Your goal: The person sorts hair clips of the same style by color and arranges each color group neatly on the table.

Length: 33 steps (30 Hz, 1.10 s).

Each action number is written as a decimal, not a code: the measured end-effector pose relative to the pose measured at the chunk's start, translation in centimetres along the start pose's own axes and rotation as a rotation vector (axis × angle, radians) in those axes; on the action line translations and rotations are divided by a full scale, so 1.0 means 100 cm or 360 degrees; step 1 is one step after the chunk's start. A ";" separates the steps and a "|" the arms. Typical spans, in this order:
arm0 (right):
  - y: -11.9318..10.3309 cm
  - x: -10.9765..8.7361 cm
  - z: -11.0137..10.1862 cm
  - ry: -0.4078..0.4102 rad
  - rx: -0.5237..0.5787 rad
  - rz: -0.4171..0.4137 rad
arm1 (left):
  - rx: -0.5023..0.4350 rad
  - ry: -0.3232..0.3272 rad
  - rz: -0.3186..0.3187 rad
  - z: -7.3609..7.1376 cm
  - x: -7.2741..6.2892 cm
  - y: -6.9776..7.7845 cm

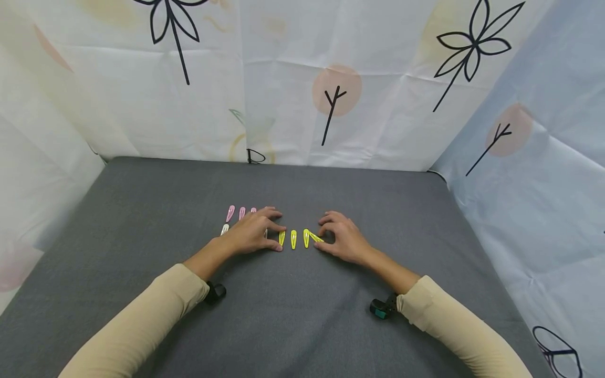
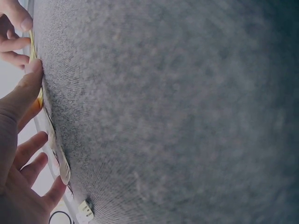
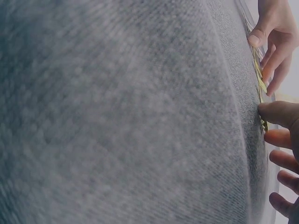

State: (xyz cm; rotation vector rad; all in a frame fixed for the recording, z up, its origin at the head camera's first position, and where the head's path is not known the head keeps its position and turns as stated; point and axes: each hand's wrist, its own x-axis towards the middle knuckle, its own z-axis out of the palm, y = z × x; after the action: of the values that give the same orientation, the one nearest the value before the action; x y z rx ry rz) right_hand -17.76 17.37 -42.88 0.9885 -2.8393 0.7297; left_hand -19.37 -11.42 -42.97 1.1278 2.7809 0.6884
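Several yellow snap hair clips lie in a short row between the two hands in the head view. My left hand (image 1: 252, 232) pinches the leftmost yellow hair clip (image 1: 282, 238) at its ends between thumb and index finger, the other fingers spread over the clips behind. Thumb and index finger of my right hand (image 1: 344, 239) pinch a slanted yellow hair clip (image 1: 315, 238), whose upper end meets the upright yellow clip (image 1: 306, 238) beside it. Another yellow clip (image 1: 293, 239) stands between the hands, untouched. Both pinches also show low over the cloth in the wrist views.
Pink hair clips (image 1: 230, 213) form a row behind the left hand, partly covered by it. A white hair clip (image 1: 225, 229) shows left of that hand. Grey cloth (image 1: 293, 315) covers the table, and patterned white curtains (image 1: 283, 105) enclose its back and sides.
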 end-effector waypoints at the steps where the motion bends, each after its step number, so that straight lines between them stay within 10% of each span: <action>1: 0.000 0.000 -0.001 0.0008 -0.0007 -0.0002 | -0.0002 -0.0001 -0.0001 0.000 0.000 0.000; 33: 0.011 -0.002 -0.010 0.0014 -0.0010 -0.0005 | -0.0007 0.0015 -0.0007 0.000 -0.001 -0.001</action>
State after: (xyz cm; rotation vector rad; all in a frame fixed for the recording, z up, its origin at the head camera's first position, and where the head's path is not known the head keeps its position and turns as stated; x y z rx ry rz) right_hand -18.33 18.67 -42.47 0.9863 -2.8302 0.7227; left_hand -19.35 -11.52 -43.02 1.1197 2.7871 0.7010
